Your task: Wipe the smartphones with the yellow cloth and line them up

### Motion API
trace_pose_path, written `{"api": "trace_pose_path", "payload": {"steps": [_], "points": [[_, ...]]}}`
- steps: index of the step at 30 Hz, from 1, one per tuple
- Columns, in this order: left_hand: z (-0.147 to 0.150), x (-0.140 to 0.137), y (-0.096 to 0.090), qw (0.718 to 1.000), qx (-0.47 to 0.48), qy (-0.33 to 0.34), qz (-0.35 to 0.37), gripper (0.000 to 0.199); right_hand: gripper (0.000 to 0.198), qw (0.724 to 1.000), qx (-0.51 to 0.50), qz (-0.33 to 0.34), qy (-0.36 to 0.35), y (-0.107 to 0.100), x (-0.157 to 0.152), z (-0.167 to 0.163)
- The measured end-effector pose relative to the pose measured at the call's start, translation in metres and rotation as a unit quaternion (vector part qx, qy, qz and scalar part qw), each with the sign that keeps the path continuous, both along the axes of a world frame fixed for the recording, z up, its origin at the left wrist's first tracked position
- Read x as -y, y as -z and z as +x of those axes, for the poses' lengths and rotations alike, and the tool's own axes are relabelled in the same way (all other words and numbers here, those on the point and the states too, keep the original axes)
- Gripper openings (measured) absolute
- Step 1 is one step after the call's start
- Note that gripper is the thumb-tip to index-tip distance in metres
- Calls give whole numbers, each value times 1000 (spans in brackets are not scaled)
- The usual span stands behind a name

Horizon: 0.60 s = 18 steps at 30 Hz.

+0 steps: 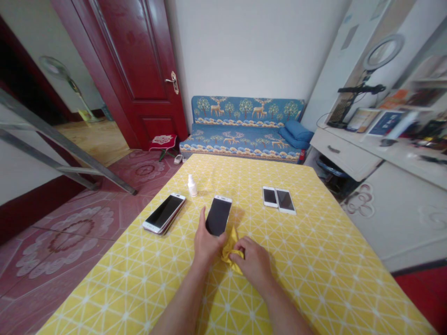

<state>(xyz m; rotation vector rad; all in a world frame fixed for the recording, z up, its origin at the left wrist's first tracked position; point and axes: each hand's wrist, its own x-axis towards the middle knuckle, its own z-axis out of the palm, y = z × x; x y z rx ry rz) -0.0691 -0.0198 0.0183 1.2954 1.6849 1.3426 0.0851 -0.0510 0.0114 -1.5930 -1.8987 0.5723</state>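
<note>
A white smartphone [218, 216] with a dark screen is gripped by my left hand [207, 239], thumb along its lower right corner and fingers at its left edge. My right hand [254, 263] pinches a crumpled yellow cloth [231, 251] just right of the phone's lower end. Farther left, a larger white phone [164, 214] lies on top of another phone-like slab. A small white bottle [192, 186] stands upright behind them. Two white phones, one smaller [270, 197] and one larger [286, 201], lie side by side on the right.
The table [139, 274] has a yellow cloth with white lines. Beyond its far edge stands a blue patterned sofa [240, 135]. A white cabinet [394, 195] is on the right, with a ring light [383, 52] on top. A metal ladder [70, 144] leans at left, near a red door [139, 60].
</note>
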Motion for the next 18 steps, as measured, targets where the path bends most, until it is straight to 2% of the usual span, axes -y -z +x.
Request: {"api": "trace_pose_path", "payload": {"steps": [1, 3, 5, 7, 10, 13, 15, 18], "points": [[2, 0, -1, 996, 88, 14, 18, 99, 8, 1000, 1, 0, 1, 0, 0, 0], [7, 0, -2, 967, 243, 58, 50, 86, 9, 1000, 0, -1, 1, 1, -1, 1], [9, 1, -3, 929, 352, 103, 54, 65, 9, 1000, -6, 0, 1, 3, -2, 2], [9, 1, -3, 894, 429, 129, 30, 48, 9, 1000, -16, 3, 4, 5, -3, 2], [6, 0, -2, 855, 502, 127, -15, 39, 9, 998, -61, 4, 23, 7, -5, 3], [2, -3, -1, 827, 545, 132, -33, 49, 17, 984, -169, -9, 62, 9, -7, 6], [0, -5, 0, 811, 565, 146, -35, 56, 23, 958, -268, -16, 98, 10, -10, 10], [-1, -6, -1, 785, 596, 160, -56, 58, 30, 901, -406, -23, 151, 12, -14, 16]]}}
